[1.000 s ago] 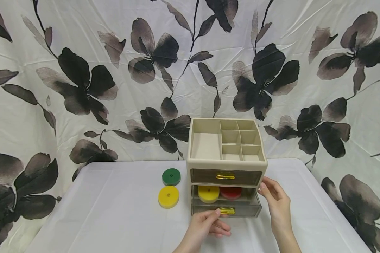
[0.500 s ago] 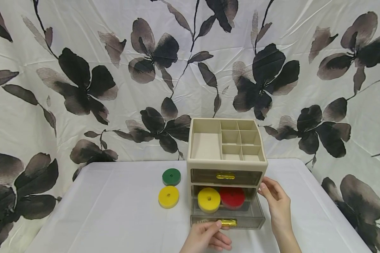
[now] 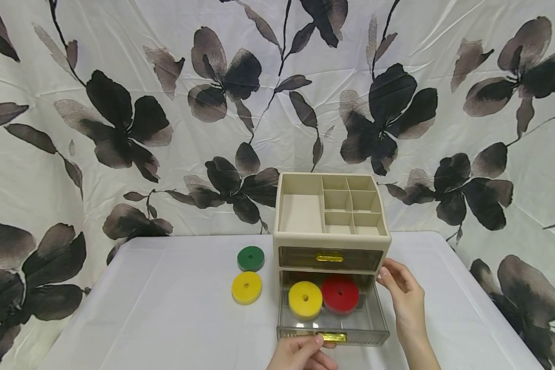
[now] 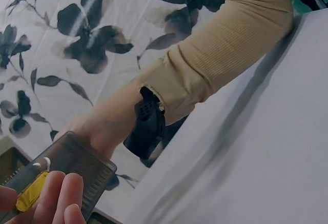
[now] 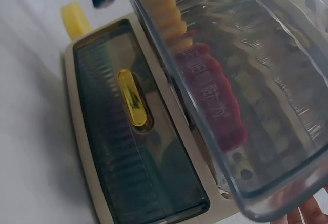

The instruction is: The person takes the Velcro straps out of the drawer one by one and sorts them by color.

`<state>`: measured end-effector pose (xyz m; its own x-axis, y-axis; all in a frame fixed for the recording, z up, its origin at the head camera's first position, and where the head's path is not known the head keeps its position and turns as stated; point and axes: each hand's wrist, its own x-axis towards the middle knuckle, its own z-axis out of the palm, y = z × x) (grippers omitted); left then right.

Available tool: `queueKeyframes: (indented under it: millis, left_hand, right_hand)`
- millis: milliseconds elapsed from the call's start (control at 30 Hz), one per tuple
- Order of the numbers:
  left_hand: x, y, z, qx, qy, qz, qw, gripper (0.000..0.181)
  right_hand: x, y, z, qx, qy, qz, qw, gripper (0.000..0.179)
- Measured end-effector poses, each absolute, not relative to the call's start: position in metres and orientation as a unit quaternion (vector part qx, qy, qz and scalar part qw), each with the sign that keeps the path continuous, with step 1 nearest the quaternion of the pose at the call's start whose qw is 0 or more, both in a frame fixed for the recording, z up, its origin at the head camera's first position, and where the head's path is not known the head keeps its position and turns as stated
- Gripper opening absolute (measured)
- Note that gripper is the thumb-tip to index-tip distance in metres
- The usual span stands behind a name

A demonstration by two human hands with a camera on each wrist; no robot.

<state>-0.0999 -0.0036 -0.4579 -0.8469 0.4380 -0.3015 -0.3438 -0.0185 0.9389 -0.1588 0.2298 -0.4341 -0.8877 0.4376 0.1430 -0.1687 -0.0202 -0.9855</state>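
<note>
My left hand [image 3: 302,353] pinches the gold handle [image 3: 333,337] of a pulled-out, see-through drawer [image 3: 370,324]. In the left wrist view its fingers [image 4: 69,193] close about that handle. A yellow disc [image 3: 305,299] and a red disc [image 3: 340,293], each with a small central hole, lie side by side inside the drawer. The drawer belongs to a cream desk organizer [image 3: 333,240]. Against the organizer's right side rests my right hand [image 3: 404,293], thumb near the front corner; its fingertips [image 5: 310,211] just show in the right wrist view.
Left of the organizer, a green disc [image 3: 250,258] and another yellow disc [image 3: 246,288] lie on the white table [image 3: 176,308]. Compartments [image 3: 337,200] divide the organizer's top. Below the pulled-out drawer sits a closed drawer [image 5: 154,167]. Floral cloth [image 3: 166,128] hangs behind.
The drawer has slid out toward me with my left hand on its handle, so the yellow and red discs inside show fully. My right hand has stayed against the organizer's side.
</note>
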Motion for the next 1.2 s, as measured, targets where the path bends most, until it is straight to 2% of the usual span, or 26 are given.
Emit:
queueKeyframes:
  millis: [500, 700, 867, 1033, 1200]
  left_hand:
    - [-0.093, -0.002, -0.463, 0.027, 0.644, 0.715, 0.269, 0.047]
    - [-0.091, -0.002, -0.467, 0.021, 0.631, 0.724, 0.277, 0.057]
    - [-0.091, -0.003, -0.471, 0.032, 0.624, 0.729, 0.278, 0.066]
    - [-0.092, -0.005, -0.473, 0.05, 0.618, 0.732, 0.284, 0.063]
    - [-0.091, -0.012, -0.476, 0.101, 0.583, 0.742, 0.316, 0.062]
  right_hand:
    - [-0.159, 0.23, -0.433, -0.102, -0.666, 0.708, 0.213, 0.031]
    - [-0.159, 0.23, -0.433, -0.104, -0.661, 0.711, 0.216, 0.03]
    - [-0.16, 0.23, -0.433, -0.105, -0.662, 0.71, 0.215, 0.03]
    - [-0.16, 0.229, -0.433, -0.104, -0.662, 0.71, 0.215, 0.029]
    - [-0.16, 0.229, -0.434, -0.101, -0.662, 0.709, 0.218, 0.029]
